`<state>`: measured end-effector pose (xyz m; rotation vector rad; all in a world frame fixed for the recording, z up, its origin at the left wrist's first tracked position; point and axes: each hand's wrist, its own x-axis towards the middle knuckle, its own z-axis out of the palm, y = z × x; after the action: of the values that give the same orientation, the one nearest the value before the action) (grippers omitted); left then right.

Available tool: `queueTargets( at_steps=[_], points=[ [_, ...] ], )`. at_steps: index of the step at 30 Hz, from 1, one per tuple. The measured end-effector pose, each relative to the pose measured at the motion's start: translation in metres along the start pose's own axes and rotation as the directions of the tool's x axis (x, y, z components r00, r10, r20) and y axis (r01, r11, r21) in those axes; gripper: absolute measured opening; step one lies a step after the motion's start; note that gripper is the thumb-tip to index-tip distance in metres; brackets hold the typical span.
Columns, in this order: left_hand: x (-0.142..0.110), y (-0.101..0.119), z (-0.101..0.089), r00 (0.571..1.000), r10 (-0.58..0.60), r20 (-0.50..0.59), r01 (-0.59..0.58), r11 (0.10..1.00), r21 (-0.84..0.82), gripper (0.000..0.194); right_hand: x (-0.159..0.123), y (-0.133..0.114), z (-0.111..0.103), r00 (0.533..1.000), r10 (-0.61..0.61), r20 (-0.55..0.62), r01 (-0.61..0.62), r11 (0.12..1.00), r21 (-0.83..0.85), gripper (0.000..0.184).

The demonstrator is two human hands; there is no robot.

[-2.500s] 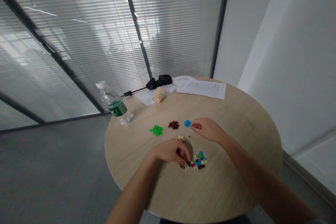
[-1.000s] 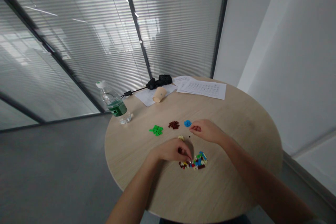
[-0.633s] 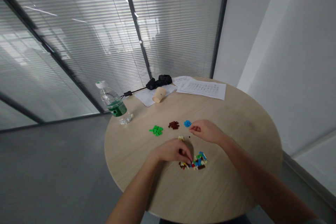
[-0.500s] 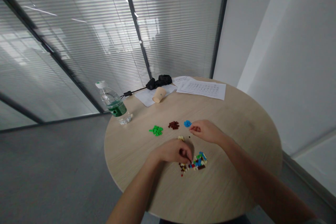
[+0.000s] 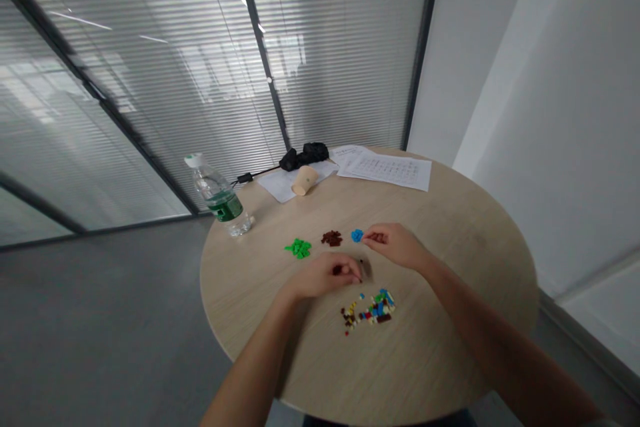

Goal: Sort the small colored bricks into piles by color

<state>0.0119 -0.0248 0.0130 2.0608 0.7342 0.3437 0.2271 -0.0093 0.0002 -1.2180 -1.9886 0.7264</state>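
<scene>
My left hand (image 5: 331, 273) hovers over the table with thumb and fingers pinched; a tiny dark speck shows at the fingertips, too small to name. Below it lies a mixed heap of small building bricks (image 5: 381, 307) in blue, green, cream, brown, red and yellow. My right hand (image 5: 393, 243) is closed at the fingertips beside a small pile of blue bricks (image 5: 357, 235); what its fingers hold, if anything, I cannot see. To the left are a brown brick pile (image 5: 331, 238) and a green brick pile (image 5: 300, 248).
The round wooden table (image 5: 450, 347) carries a water bottle (image 5: 225, 203) at the left edge. Towards the back are a paper cup (image 5: 305, 181) on its side, a black bundle with a cord (image 5: 305, 155) and printed sheets (image 5: 390, 169). A glass partition with blinds (image 5: 345, 47) stands behind.
My left hand has moved up and left, away from the mixed bricks, and now covers the cream pile. My right hand has shifted slightly, staying beside the blue pile.
</scene>
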Motion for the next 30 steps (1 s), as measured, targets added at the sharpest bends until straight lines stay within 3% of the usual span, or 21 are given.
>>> queueTargets(
  at_steps=[3,7,13,22,27,30],
  points=[
    [0.000,0.000,-0.005,0.985,0.058,-0.162,-0.053,0.998,0.034,0.015,0.000,0.000,0.002,1.000,0.007,0.017,-0.009,0.992,0.129,0.020],
    [0.003,-0.002,-0.005,0.948,0.147,-0.283,-0.138,0.989,0.052,0.012,-0.001,-0.004,0.009,0.989,0.000,0.149,-0.049,0.946,0.321,0.021],
    [0.006,-0.004,-0.002,0.921,-0.010,-0.388,0.023,0.999,0.029,0.013,0.000,-0.010,0.023,0.986,0.032,0.163,-0.112,0.853,0.510,0.031],
    [0.007,-0.003,-0.002,0.883,-0.019,-0.469,0.021,1.000,0.000,0.012,0.002,-0.007,0.024,0.991,0.063,0.116,-0.112,0.868,0.483,0.026],
    [0.007,-0.002,-0.004,0.838,-0.028,-0.545,0.058,0.998,0.038,0.015,0.004,0.000,0.024,0.996,0.081,0.024,-0.083,0.898,0.433,0.019],
    [0.008,-0.003,-0.004,0.841,-0.021,-0.540,0.072,0.995,0.074,0.015,0.005,0.003,0.026,0.996,0.085,0.016,-0.084,0.898,0.431,0.017]
  ],
)
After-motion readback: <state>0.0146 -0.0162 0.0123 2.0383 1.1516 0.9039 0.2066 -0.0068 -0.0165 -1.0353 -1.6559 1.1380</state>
